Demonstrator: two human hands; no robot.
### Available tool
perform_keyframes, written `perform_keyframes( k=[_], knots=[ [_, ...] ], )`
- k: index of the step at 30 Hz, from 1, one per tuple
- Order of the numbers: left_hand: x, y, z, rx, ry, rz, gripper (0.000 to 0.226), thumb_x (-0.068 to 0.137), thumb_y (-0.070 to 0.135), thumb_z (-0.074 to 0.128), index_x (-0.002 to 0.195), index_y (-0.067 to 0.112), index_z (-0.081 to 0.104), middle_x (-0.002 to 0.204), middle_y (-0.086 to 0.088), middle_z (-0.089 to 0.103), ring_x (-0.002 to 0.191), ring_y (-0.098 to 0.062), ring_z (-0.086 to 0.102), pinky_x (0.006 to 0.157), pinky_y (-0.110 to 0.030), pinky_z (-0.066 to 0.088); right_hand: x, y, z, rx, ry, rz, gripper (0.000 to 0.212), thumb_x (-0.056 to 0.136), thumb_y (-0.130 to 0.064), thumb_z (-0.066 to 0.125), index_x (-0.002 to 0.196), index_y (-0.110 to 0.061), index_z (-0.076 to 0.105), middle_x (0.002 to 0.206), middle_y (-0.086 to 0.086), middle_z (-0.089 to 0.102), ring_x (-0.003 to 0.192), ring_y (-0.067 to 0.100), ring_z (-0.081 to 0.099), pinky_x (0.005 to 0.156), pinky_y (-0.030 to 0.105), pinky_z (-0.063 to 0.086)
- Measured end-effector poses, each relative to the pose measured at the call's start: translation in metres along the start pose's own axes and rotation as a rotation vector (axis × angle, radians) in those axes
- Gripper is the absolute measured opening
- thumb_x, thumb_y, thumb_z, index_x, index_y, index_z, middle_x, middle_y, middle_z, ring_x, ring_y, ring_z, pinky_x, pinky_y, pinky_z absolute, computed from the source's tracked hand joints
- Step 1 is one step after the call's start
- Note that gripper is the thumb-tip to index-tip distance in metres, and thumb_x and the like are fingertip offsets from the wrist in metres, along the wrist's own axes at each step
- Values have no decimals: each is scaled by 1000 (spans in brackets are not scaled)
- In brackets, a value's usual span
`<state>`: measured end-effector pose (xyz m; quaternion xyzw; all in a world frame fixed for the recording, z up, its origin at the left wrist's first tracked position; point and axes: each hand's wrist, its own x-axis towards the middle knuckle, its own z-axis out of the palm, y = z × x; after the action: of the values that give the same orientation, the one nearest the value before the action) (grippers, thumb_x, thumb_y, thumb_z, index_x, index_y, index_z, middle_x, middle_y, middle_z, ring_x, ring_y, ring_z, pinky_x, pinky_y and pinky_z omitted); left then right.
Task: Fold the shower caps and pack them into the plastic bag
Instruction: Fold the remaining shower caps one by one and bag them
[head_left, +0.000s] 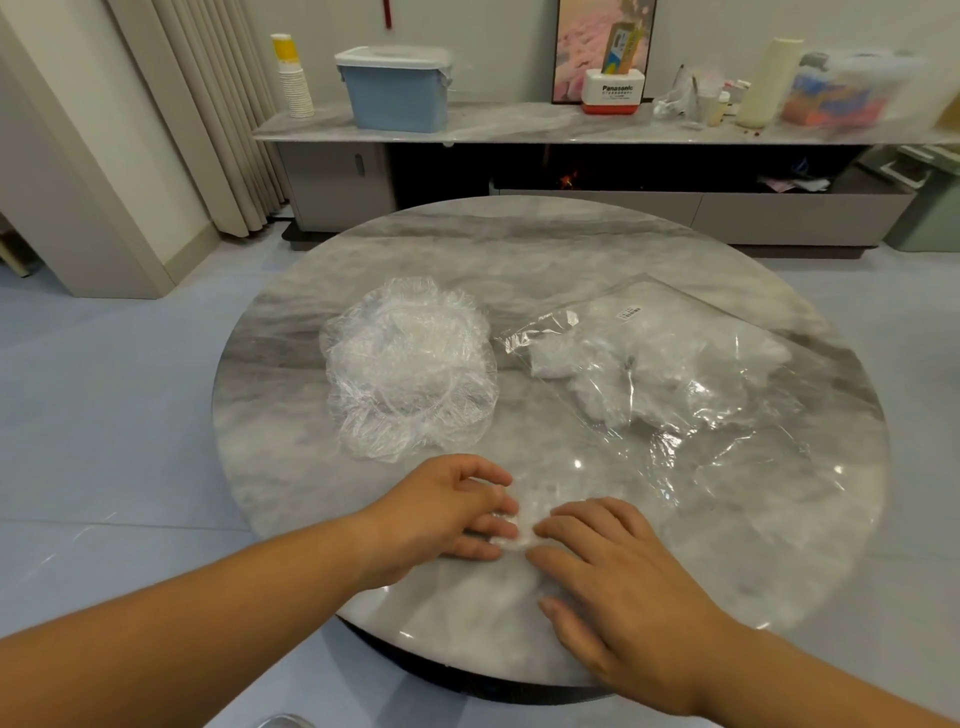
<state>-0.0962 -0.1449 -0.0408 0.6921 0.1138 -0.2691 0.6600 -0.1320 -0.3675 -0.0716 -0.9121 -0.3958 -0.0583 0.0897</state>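
Cap (511, 525), folded small, is kept at the near counter (519, 249) edge, pinched in the left hand (447, 512) grip and pressed by the flat-fingered right hand (618, 582). The bag (675, 374) is found far right, nearer the right hand.

**Folded shower cap** (511, 535): small, compact wad of crinkled clear film, flat on the table (519, 244). It is pinched by the curled fingers (496, 529) of the left hand (441, 514) and touched from the opposite side by the straighter fingertips of the right hand (623, 587).

**Unfolded shower caps** (410, 369): loose, puffed, round heap of translucent film with gathered rims, just beyond the left fingers and not touching them.

**Plastic bag** (727, 415): clear, lying flat, beyond and to the right of the right fingers. It has a flap at the end nearest the heap. White folded caps (597, 364) are bunched inside its far part, and the near part is wrinkled and glossy.
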Motion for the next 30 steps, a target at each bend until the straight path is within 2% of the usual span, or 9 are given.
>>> perform_keyframes(
  k=[3,7,10,12,18,21,24,28,30],
  knots=[
    [2,4,0,49,21,12,26,91,10,72,115,7,63,107,-17,73,91,-25,75,77,-42,63,-4,0,5,-1,7,23,28,88,-43,55,105,-25,67,114,-9,61,110,18,56,104,33,32],
    [19,7,2,280,144,114,34,78,19,86,103,10,64,81,-9,64,63,-14,64,57,-28,56,-8,0,6,46,-9,21,30,87,-45,56,108,-25,67,121,-10,61,114,16,55,101,34,39],
    [30,12,2,660,179,182,46,68,37,92,102,24,64,92,4,64,72,-6,60,71,-22,53,-8,4,4,122,-35,15,33,89,-45,55,113,-25,67,125,-11,61,118,15,54,100,33,46],
    [34,19,4,799,147,182,49,67,42,91,105,27,64,99,8,62,81,-4,60,80,-21,52,-9,9,1,173,-63,-2,36,91,-46,55,118,-25,66,130,-11,60,122,13,52,101,30,47],
    [38,34,18,980,2,48,35,75,31,87,104,22,69,81,12,61,70,-3,57,62,-17,44,-18,24,-1,239,-91,-73,44,93,-43,56,132,-21,60,143,-6,56,137,12,46,117,30,35],
    [36,29,17,898,-35,-17,20,80,22,81,96,15,73,72,10,61,63,-4,57,56,-15,45,-19,26,-5,314,-38,-72,46,92,-36,58,136,-21,57,147,-5,53,139,10,44,120,27,29],
    [29,25,12,649,-42,-82,6,85,11,74,88,11,69,69,2,63,58,-7,60,53,-20,49,-17,23,-12,420,72,20,44,93,-35,58,136,-25,58,150,-10,48,143,5,39,117,27,32],
    [23,21,5,207,10,-84,8,90,2,68,95,8,64,88,-12,71,80,-24,71,77,-44,61,-5,16,-22,683,62,321,47,89,-54,49,131,-37,59,141,-29,41,136,-6,39,111,16,33],
    [18,22,4,6,-10,-85,15,93,-1,63,107,2,63,101,-16,74,92,-28,73,80,-46,62,4,11,-24,932,79,481,46,82,-62,52,121,-42,66,129,-31,50,129,-7,46,108,18,37]
  ],
)
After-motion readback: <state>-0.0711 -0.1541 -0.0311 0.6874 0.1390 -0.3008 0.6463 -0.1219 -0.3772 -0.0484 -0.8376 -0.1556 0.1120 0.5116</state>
